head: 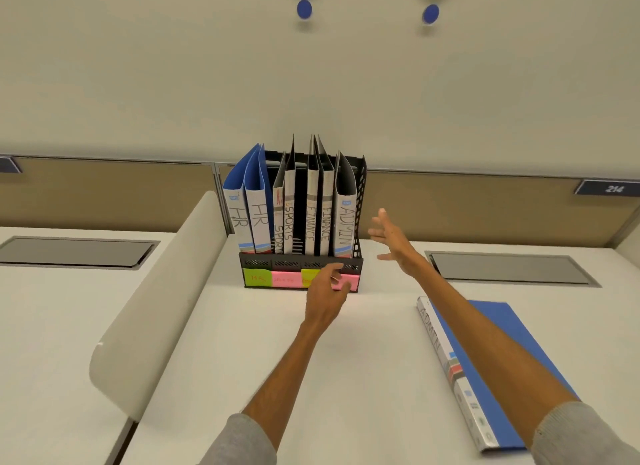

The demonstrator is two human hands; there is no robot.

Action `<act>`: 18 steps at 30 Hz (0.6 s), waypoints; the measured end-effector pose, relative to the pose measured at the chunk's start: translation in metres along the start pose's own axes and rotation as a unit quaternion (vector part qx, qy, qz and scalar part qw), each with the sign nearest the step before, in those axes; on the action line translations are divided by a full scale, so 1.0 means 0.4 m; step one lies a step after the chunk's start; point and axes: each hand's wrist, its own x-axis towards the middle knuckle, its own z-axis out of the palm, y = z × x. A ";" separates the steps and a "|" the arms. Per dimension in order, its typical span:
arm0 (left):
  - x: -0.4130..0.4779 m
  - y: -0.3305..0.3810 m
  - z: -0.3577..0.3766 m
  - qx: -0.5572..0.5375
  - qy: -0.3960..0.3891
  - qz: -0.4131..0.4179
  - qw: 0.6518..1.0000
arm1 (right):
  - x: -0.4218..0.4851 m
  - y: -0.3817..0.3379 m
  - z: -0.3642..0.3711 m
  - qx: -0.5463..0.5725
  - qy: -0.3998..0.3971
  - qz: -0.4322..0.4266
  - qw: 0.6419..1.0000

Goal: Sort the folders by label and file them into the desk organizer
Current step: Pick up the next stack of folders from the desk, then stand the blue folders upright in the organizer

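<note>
A black mesh desk organizer (pixel 361 201) stands at the back of the white desk, with coloured sticky notes (pixel 257 277) on its front. It holds several upright folders: two HR folders (pixel 258 205), two SPORTS, two FINANCE folders (pixel 313 205) and one ADMIN folder (pixel 346 222) at the right end. Another blue ADMIN folder (pixel 491 353) lies flat on the desk at the right, partly under my right forearm. My left hand (pixel 325 291) hovers at the organizer's front, fingers loosely bent, holding nothing. My right hand (pixel 389 239) is spread just right of the organizer, not touching it.
A curved white divider (pixel 156 302) separates this desk from the one on the left. Grey cable flaps (pixel 509 269) are set into the desks on both sides. A tan partition with a "214" plate (pixel 611 188) runs behind.
</note>
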 end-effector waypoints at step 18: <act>-0.146 0.120 0.250 0.045 -0.146 -0.059 0.987 | -0.245 0.310 -0.290 0.018 0.115 0.131 0.985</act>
